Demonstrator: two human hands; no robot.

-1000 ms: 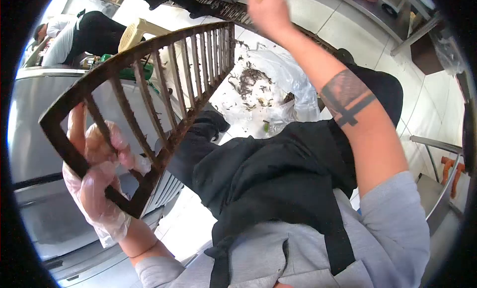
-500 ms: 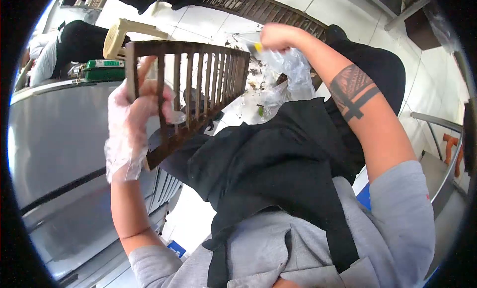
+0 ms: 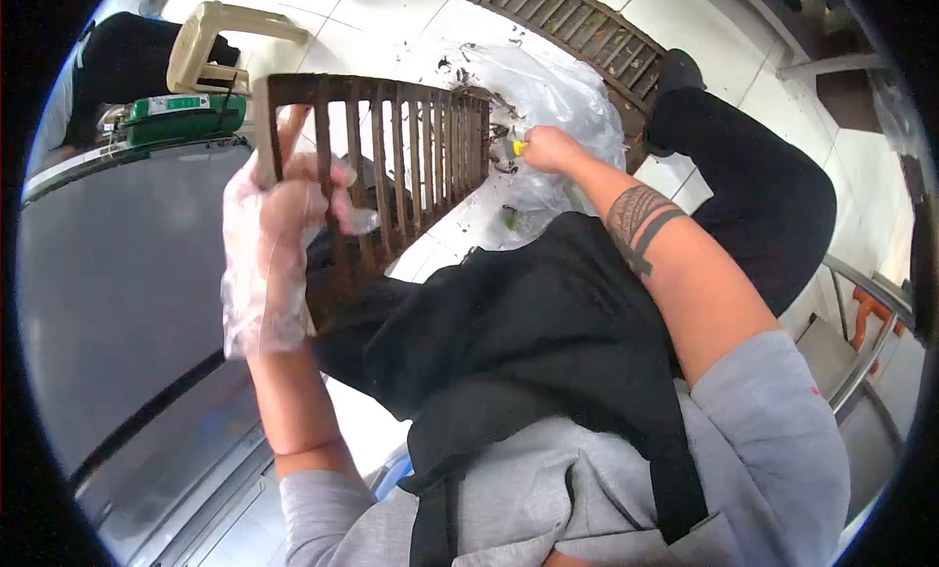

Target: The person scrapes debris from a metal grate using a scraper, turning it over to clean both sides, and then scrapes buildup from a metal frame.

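The left hand [image 3: 279,234], in a loose clear plastic glove, holds a rusty drain grate [image 3: 411,146] up in front of the chest. Its fingers are curled through the bars at the grate's near end and clamped on the frame. At the far end of the grate, the right hand [image 3: 550,148] is closed in a fist around a small yellow tool [image 3: 516,148], of which only the tip shows, set against the last bars. Below that far end a clear plastic bag [image 3: 572,88] lies on the tiled floor, with dark debris [image 3: 469,73] scattered on and beside it, so some muck appears to be off already. The bars look dark and crusted along their length, so much seems left. Beyond the grate, more gratings [image 3: 587,29] sit in a floor channel.
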